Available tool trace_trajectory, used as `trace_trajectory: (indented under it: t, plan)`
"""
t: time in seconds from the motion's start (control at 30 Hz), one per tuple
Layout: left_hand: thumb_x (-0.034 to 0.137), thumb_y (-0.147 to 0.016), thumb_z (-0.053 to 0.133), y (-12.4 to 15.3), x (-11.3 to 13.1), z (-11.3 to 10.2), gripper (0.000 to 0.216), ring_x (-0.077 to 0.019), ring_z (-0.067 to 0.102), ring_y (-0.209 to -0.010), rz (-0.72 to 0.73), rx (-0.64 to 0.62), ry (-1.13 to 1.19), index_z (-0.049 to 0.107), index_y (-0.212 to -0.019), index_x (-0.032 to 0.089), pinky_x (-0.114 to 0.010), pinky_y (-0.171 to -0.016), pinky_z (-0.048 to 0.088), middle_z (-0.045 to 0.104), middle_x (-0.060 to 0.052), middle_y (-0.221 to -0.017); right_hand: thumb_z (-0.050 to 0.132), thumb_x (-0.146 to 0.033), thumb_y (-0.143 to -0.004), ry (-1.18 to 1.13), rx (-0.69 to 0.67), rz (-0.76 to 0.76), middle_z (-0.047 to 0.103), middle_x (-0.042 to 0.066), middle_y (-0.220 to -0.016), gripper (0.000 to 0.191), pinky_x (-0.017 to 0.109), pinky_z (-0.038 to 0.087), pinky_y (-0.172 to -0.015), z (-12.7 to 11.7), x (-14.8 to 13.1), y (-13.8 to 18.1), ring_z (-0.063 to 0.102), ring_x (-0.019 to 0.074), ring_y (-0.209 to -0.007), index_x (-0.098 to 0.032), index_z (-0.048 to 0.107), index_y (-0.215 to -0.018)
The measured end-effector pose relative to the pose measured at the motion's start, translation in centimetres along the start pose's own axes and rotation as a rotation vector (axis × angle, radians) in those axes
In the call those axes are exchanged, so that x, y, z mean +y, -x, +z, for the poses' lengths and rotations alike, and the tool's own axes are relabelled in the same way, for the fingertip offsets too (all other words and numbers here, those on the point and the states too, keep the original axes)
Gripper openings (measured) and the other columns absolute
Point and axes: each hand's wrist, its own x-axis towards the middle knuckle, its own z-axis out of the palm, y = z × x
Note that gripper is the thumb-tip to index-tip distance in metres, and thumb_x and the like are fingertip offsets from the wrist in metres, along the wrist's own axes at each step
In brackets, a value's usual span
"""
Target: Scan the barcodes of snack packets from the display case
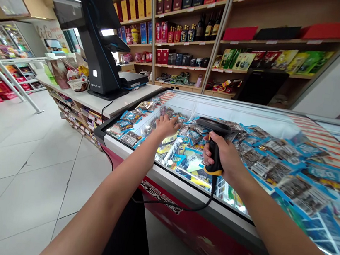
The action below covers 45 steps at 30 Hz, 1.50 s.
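My right hand [223,154] is wrapped round the handle of a black and yellow barcode scanner [214,126], whose head points left over the chest freezer [163,177]. A black cable hangs from the scanner's handle and loops down along the freezer's red front. My left hand [166,127] reaches over the freezer's glass top with its fingers spread, close to small snack packets [194,135]. Whether its fingertips touch any of them, I cannot tell. More blue-edged packets [275,152] lie spread on the glass to the right, and several others [132,117] to the left.
A black point-of-sale terminal [102,68] stands on the counter [109,109] at the left, with a scale [134,80] beside it. Shelves [187,42] of boxes and bottles rise behind the freezer. A white metal rail [16,82] stands on the tiled floor [35,176].
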Motion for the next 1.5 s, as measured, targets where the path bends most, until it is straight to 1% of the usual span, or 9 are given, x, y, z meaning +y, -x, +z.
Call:
trace_trajectory:
  t: [0.13, 0.3, 0.47, 0.63, 0.8, 0.97, 1.1, 1.23, 1.5]
  plan:
    - [0.077, -0.109, 0.03, -1.2, -0.4, -0.6, 0.096, -0.0448, 0.023, -0.179, -0.187, 0.102, 0.112, 0.031, -0.185, 0.019, -0.064, -0.143, 0.022, 0.022, -0.024, -0.194, 0.087, -0.056, -0.092, 0.001, -0.001, 0.017, 0.055, -0.004, -0.059, 0.041, 0.024, 0.04, -0.042, -0.4, 0.3, -0.2, 0.043, 0.0093, -0.041, -0.022, 0.064, -0.095]
    - [0.076, -0.106, 0.039, -3.9, -4.1, -2.6, 0.095, -0.0428, 0.005, -0.183, -0.349, 0.132, 0.028, 0.041, -0.181, 0.017, -0.062, -0.146, 0.012, 0.009, -0.017, -0.197, 0.084, -0.053, -0.096, 0.016, 0.022, 0.038, 0.055, -0.003, -0.058, 0.036, 0.024, 0.04, -0.042, -0.2, 0.3, -0.2, 0.044, 0.0099, -0.041, -0.022, 0.064, -0.094]
    - [0.071, -0.108, 0.041, -4.8, -8.6, -3.6, 0.089, -0.0415, 0.007, -0.183, -0.344, -0.034, -0.123, 0.043, -0.181, 0.021, -0.062, -0.146, 0.015, 0.007, -0.013, -0.198, 0.083, -0.051, -0.095, 0.018, 0.024, 0.027, 0.055, -0.004, -0.058, 0.035, 0.024, 0.041, -0.042, 0.0, 0.2, -0.1, 0.045, 0.0096, -0.04, -0.022, 0.064, -0.096]
    - [0.066, -0.11, 0.042, -4.9, -10.2, -3.4, 0.087, -0.0415, 0.016, -0.182, -0.225, 0.018, -0.21, 0.037, -0.183, 0.021, -0.059, -0.145, 0.022, 0.015, -0.014, -0.197, 0.088, -0.059, -0.09, 0.056, 0.001, 0.002, 0.057, -0.004, -0.06, 0.044, 0.025, 0.043, -0.043, -0.5, 0.6, -0.4, 0.047, 0.0106, -0.042, -0.023, 0.065, -0.099]
    - [0.044, -0.109, 0.055, -5.8, -9.6, -4.9, 0.068, -0.0475, 0.041, -0.169, -0.081, 0.381, -0.09, 0.053, -0.17, 0.014, -0.065, -0.138, 0.035, 0.044, -0.024, -0.183, 0.094, -0.065, -0.083, 0.069, -0.005, -0.022, 0.058, -0.003, -0.059, 0.053, 0.026, 0.043, -0.043, -0.5, 0.6, -0.3, 0.048, 0.011, -0.042, -0.023, 0.064, -0.097]
    - [0.017, -0.105, 0.058, -6.9, -6.5, -6.3, 0.033, -0.0322, 0.07, -0.14, 0.169, 0.725, 0.53, 0.072, -0.134, 0.021, -0.048, -0.122, 0.057, 0.074, -0.018, -0.145, 0.094, -0.069, -0.081, 0.089, -0.047, -0.046, 0.058, -0.004, -0.058, 0.058, 0.025, 0.042, -0.043, -0.1, 0.2, 0.1, 0.048, 0.0103, -0.041, -0.023, 0.062, -0.096]
    - [0.017, -0.105, 0.064, -6.2, -3.0, -4.8, 0.026, -0.0261, 0.079, -0.125, 0.265, 0.639, 0.873, 0.075, -0.128, 0.02, -0.039, -0.113, 0.062, 0.08, -0.014, -0.139, 0.093, -0.071, -0.082, 0.094, -0.078, -0.075, 0.057, -0.005, -0.058, 0.059, 0.026, 0.04, -0.043, -0.1, 0.1, 0.2, 0.048, 0.0107, -0.041, -0.023, 0.062, -0.097]
    - [0.023, -0.107, 0.067, -4.7, -0.7, -2.0, 0.028, -0.0265, 0.077, -0.136, 0.282, 0.604, 1.034, 0.079, -0.132, 0.022, -0.038, -0.116, 0.062, 0.08, -0.012, -0.147, 0.09, -0.067, -0.089, 0.112, -0.078, -0.084, 0.057, -0.005, -0.06, 0.053, 0.026, 0.041, -0.044, -0.4, 0.1, 0.1, 0.048, 0.0108, -0.042, -0.023, 0.061, -0.097]
    - [0.023, -0.108, 0.065, -3.3, -2.0, -0.5, 0.037, -0.0242, 0.071, -0.147, 0.136, 0.549, 1.078, 0.074, -0.143, 0.023, -0.038, -0.122, 0.059, 0.077, -0.012, -0.154, 0.086, -0.068, -0.094, 0.26, -0.154, -0.04, 0.056, -0.002, -0.059, 0.052, 0.025, 0.041, -0.042, -0.3, -0.2, 0.3, 0.047, 0.0111, -0.043, -0.023, 0.06, -0.09]
